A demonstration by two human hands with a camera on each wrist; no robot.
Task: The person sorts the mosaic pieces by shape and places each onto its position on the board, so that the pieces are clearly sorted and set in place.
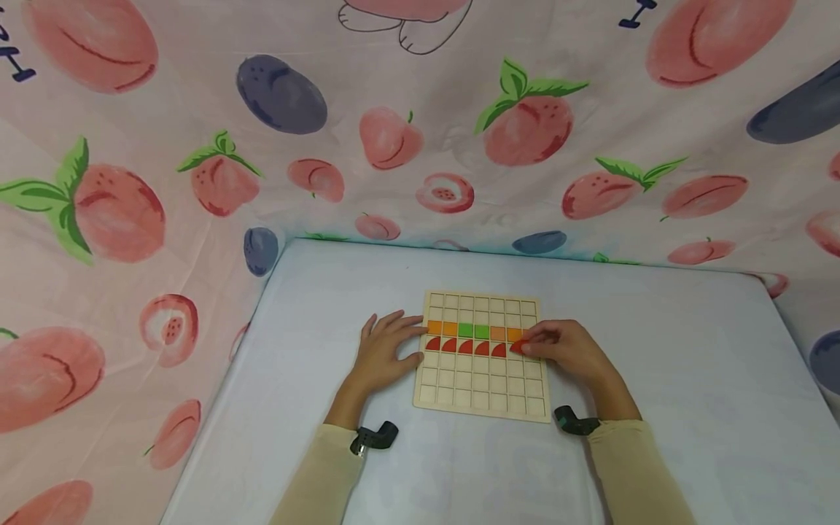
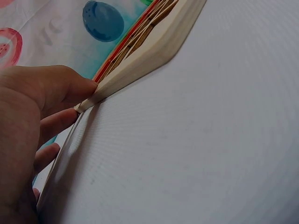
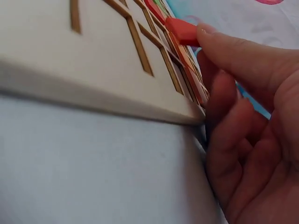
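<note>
A light wooden board (image 1: 481, 405) with a grid of square cells lies on the table. One row holds orange and green square tiles (image 1: 465, 331); directly below it sit several red quarter-circle tiles (image 1: 464, 347). Between thumb and forefinger, my right hand (image 1: 569, 348) pinches another red tile (image 3: 183, 31), tilted over the right end of the red row. The other fingers of that hand curl beside the board's right edge. My left hand (image 1: 382, 353) is spread at the board's left side, thumb and fingertips touching its edge.
A white cloth covers the table (image 1: 459, 474). Behind and to the left hangs a fabric (image 1: 216, 87) printed with fruit. Each wrist wears a black camera, the left one (image 1: 375, 437) and the right one (image 1: 576, 421).
</note>
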